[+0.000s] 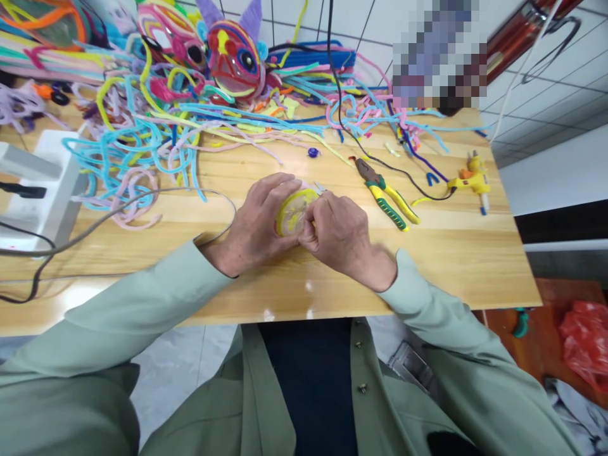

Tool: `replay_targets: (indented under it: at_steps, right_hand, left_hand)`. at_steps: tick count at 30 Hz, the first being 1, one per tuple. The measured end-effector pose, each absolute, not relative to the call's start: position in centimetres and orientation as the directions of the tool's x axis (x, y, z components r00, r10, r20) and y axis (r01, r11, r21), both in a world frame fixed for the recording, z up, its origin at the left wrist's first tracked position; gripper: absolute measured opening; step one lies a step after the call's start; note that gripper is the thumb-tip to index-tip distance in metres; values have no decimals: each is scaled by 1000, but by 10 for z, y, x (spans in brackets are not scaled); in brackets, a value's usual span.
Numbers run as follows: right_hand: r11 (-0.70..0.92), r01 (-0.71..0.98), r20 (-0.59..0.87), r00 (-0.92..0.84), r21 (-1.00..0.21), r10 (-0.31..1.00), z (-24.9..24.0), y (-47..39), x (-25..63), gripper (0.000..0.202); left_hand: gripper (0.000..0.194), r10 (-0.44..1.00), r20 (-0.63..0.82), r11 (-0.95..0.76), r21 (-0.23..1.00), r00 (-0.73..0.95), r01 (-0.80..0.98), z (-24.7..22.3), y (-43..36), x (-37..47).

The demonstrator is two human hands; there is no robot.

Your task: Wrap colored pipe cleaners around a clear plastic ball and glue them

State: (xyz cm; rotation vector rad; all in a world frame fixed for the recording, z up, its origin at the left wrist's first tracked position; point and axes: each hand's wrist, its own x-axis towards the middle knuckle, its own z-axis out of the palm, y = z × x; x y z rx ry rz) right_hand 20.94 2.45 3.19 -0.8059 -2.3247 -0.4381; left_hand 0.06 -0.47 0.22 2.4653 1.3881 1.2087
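Note:
A clear round piece with a yellow rim [291, 215] is held over the wooden table, with yellow bits showing on it. My left hand [259, 221] wraps round its left side, thumb below and fingers above. On its right edge rests my right hand [337, 231], its fingers curled closed. A small silvery tip [319, 188] sticks out above the right fingers; the rest of that item is hidden in the hand. To the right lie pliers [387, 193] with green and yellow handles.
Colourful fuzzy stems [137, 120] and a decorated mask-like piece [236, 60] fill the table's back. A yellow glue gun [472, 182] with a black cord lies right. At left is a white power strip [47, 190] with cables. A dark blue bead [313, 152] sits beyond my hands.

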Motion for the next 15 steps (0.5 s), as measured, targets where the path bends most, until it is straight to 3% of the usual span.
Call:
replay_targets:
  at_steps: [5, 10, 15]
  right_hand:
    - [730, 677, 680, -579, 92, 451, 22, 22, 208, 25]
    - [768, 634, 653, -545, -89, 525, 14, 27, 212, 21]
    - [744, 645, 624, -512, -175, 591, 12, 31, 216, 19]
  left_hand:
    - [73, 760, 575, -592, 420, 302, 688, 3, -5, 0]
    - [72, 743, 610, -622, 477, 275, 621, 3, -1, 4]
    - [68, 740, 627, -625, 508, 243, 593, 1, 2, 7]
